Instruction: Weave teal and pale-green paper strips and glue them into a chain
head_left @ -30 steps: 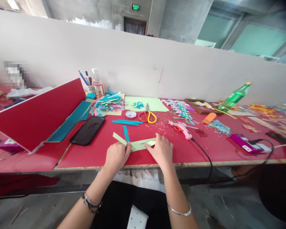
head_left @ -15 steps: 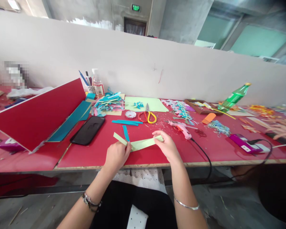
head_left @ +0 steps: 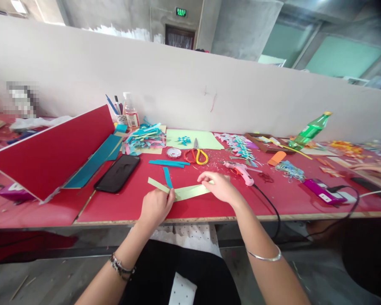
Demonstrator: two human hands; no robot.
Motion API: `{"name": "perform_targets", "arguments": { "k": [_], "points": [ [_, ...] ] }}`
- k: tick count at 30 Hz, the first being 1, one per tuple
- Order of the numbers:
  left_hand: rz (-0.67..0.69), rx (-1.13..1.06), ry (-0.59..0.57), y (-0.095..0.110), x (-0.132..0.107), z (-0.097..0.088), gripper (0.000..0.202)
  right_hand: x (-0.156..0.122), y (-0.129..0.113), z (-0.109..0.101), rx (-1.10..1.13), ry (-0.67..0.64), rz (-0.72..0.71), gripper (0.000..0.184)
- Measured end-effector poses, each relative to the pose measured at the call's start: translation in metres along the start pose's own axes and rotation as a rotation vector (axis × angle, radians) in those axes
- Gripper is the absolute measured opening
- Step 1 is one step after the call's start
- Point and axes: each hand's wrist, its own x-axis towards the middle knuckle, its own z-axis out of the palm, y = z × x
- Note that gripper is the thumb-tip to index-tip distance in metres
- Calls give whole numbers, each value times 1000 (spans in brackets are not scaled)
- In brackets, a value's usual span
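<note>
My left hand (head_left: 157, 205) is closed in a pinch on pale green paper strips (head_left: 192, 192) and a short blue paper strip (head_left: 167, 177), where they cross. The blue one points away from me, and one pale green end sticks out to the left. At the right end of the pale green paper is my right hand (head_left: 218, 186), fingers bent around it and covering that end. Beyond the hands lie blue strips (head_left: 168, 163) and scissors (head_left: 196, 154) with one red and one yellow handle. Right of them rests a pink glue gun (head_left: 241, 171).
A black phone (head_left: 117, 173) lies to the left beside a slanted red board (head_left: 57, 148). Cut paper strips (head_left: 146, 137) are heaped behind. A purple power strip (head_left: 324, 191) and cables sit on the right. A co-worker's hand (head_left: 374, 168) is at the far right.
My right hand has turned over the right end of the pale green strip, its forearm swinging out to the right. My left hand keeps its place and grip.
</note>
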Motion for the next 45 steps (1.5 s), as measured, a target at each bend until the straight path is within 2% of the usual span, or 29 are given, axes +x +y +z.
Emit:
{"name": "perform_targets", "arguments": {
  "k": [4,7,9,15,22,26,30,34,37,40,45],
  "points": [
    [22,10,3,0,-1,0,44,6,-11,-6,159,0,-83,15],
    [30,31,6,1,-1,0,42,9,-22,1,332,-43,-172,15],
    [36,38,9,1,-2,0,43,9,-28,8,378,-81,-177,18],
    [33,42,6,2,-1,-1,43,10,-25,21,154,-59,-162,20],
    [15,-8,31,-1,-1,5,46,2,0,20,212,-58,13,24],
    [0,-10,52,-2,-2,5,48,-1,4,20,213,-155,-41,23],
    [21,-35,83,-3,-2,6,48,4,-3,21,87,-164,-49,17],
    [15,-53,116,-4,-2,9,47,11,-7,23,-49,-199,-78,21],
    [19,-59,125,-5,-1,10,48,12,-7,24,-71,-200,-87,21],
    [21,-61,120,-4,-1,10,47,10,-8,25,-4,-181,-106,16],
    [20,-60,113,-4,-1,8,47,6,-11,29,303,-227,-152,14]
  ]
}}
